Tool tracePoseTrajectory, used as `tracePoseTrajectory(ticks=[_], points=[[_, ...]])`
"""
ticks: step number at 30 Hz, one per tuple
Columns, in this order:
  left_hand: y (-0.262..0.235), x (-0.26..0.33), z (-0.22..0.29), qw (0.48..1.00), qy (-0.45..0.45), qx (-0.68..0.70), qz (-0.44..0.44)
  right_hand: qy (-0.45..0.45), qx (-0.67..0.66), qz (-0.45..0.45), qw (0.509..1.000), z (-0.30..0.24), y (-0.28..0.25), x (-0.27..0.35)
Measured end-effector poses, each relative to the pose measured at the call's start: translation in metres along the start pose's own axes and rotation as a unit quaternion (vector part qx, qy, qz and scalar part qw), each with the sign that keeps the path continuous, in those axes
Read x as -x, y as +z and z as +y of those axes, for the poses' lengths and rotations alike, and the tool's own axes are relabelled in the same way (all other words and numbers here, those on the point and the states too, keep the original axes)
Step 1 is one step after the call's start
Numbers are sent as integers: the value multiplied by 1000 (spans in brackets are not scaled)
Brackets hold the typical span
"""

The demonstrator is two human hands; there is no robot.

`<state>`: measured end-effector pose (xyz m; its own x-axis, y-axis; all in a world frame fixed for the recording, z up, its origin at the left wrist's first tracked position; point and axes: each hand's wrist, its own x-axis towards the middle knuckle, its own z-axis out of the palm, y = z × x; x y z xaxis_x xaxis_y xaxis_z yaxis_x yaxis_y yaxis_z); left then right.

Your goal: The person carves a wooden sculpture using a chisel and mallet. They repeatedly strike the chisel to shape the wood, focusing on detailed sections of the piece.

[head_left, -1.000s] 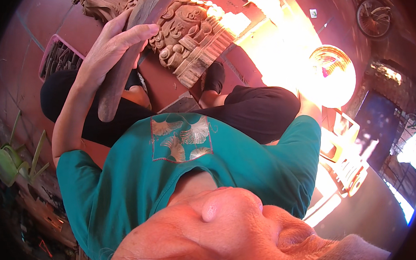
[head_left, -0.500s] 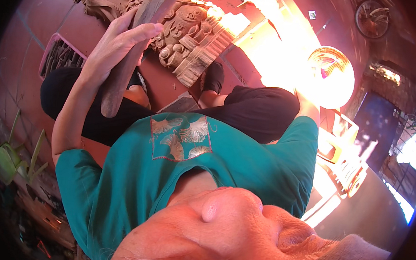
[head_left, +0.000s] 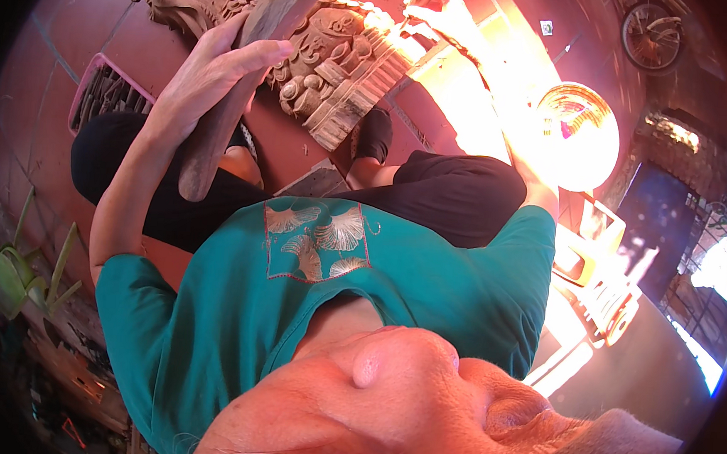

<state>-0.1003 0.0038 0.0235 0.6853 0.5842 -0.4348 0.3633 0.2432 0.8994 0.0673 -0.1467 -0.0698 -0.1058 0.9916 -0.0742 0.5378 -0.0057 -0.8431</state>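
Note:
My left hand (head_left: 211, 72) is wrapped around a long, dark wooden mallet (head_left: 220, 127) that stands nearly upright, its head near the top of a carved wooden relief block (head_left: 332, 67). The carving lies on the reddish floor in front of my crossed legs. My right hand (head_left: 443, 15) rests at the carving's far right edge in strong glare, and whatever it holds is washed out. My teal shirt, black trousers and part of my face fill the lower picture.
A pink tray of dark tools (head_left: 97, 98) lies on the floor at the left. A green watering can (head_left: 7, 276) is at the far left. To the right are a woven conical hat (head_left: 577, 136), a bicycle wheel (head_left: 650, 32) and yellow boxes (head_left: 594, 266).
My left hand has shifted slightly up and to the right with the mallet. My right hand and the carving stay where they were.

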Motion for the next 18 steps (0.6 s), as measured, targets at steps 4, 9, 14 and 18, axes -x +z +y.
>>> tracePoseTrajectory(ticks=[4,9,14,18], points=[[1,-1,0,1000,15,-20,1,-6,-10,-4,1000,-3,2,2],[8,-5,-6,995,90,-44,-1,-5,-45,38,998,30,-56,-23],[18,-13,-16,980,144,-139,12,37,-71,32,996,117,-144,-46],[32,-22,-25,964,198,-174,39,44,-89,-5,995,109,-151,-44]])
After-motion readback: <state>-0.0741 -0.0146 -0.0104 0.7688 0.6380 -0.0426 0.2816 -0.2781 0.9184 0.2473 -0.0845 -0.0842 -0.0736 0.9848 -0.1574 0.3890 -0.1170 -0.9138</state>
